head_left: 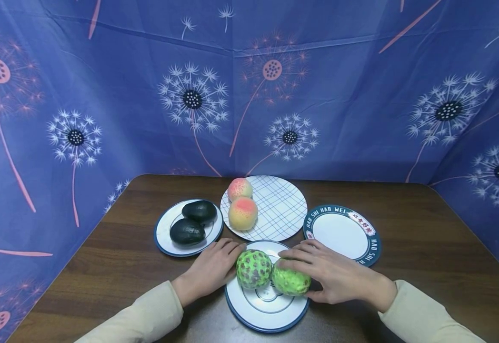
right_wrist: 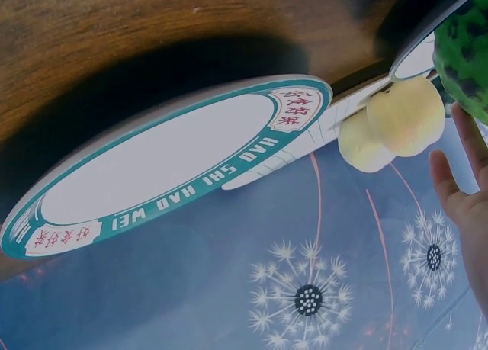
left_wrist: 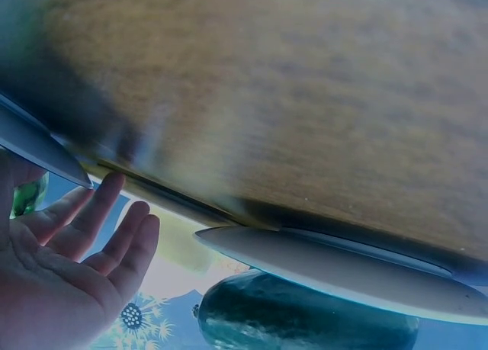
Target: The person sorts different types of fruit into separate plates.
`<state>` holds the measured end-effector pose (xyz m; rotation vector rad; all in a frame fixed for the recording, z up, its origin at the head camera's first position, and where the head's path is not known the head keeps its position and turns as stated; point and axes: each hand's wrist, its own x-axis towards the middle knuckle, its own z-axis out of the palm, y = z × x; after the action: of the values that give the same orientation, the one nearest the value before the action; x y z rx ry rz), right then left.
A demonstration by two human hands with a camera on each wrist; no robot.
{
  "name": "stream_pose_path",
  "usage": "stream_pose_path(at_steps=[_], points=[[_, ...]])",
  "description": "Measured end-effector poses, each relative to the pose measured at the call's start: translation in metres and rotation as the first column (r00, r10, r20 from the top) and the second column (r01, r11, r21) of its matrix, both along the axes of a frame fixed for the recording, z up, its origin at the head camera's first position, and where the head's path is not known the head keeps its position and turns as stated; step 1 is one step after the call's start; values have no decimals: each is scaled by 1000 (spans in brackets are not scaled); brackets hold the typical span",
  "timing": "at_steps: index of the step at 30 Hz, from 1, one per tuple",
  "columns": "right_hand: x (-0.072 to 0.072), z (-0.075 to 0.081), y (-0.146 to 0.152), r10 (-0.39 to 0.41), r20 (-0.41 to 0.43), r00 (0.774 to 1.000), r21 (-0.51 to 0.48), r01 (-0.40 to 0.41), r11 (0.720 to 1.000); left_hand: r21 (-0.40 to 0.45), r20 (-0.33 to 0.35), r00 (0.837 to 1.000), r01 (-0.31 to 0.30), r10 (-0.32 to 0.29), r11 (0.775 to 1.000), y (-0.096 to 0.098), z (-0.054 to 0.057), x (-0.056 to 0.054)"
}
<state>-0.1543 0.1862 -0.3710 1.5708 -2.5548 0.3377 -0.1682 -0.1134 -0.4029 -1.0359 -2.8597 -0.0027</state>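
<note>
Two knobbly green custard apples lie side by side on a blue-rimmed white plate (head_left: 267, 320) at the near middle of the table. My right hand (head_left: 337, 272) holds the right custard apple (head_left: 290, 282), fingers over its top and thumb at its near right side. My left hand (head_left: 210, 270) rests beside the left custard apple (head_left: 254, 269), its fingertips at the plate's left rim. In the left wrist view the left palm (left_wrist: 57, 289) shows, with loosely spread fingers (left_wrist: 133, 262). In the right wrist view the right fingers (right_wrist: 446, 175) reach up by a dark-spotted custard apple (right_wrist: 465, 56).
Two dark avocados (head_left: 188, 231) sit on a smaller plate (head_left: 162, 233) at left. Behind the near plate, two peaches (head_left: 243, 213) lie on the left of a checked plate (head_left: 279, 205). A green-rimmed lettered plate (head_left: 339, 233) stands at right. A blue dandelion cloth (head_left: 339, 119) hangs behind.
</note>
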Motion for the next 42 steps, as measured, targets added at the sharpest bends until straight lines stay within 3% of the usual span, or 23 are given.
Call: stream_pose_path(at_steps=[13, 26, 33, 42], points=[[0, 3, 4, -95, 69, 993, 16, 94, 995, 16, -33, 999, 34, -34, 999, -2, 1, -2], [-2, 4, 18, -142, 5, 990, -6, 142, 990, 25, -34, 999, 2, -1, 1000, -4, 6, -4], [-2, 7, 28, -211, 13, 977, 4, 211, 977, 42, -105, 995, -1, 5, 999, -4, 14, -6], [-7, 4, 44, -274, -66, 959, -46, 272, 961, 108, -171, 985, -4, 22, 994, -2, 22, -10]])
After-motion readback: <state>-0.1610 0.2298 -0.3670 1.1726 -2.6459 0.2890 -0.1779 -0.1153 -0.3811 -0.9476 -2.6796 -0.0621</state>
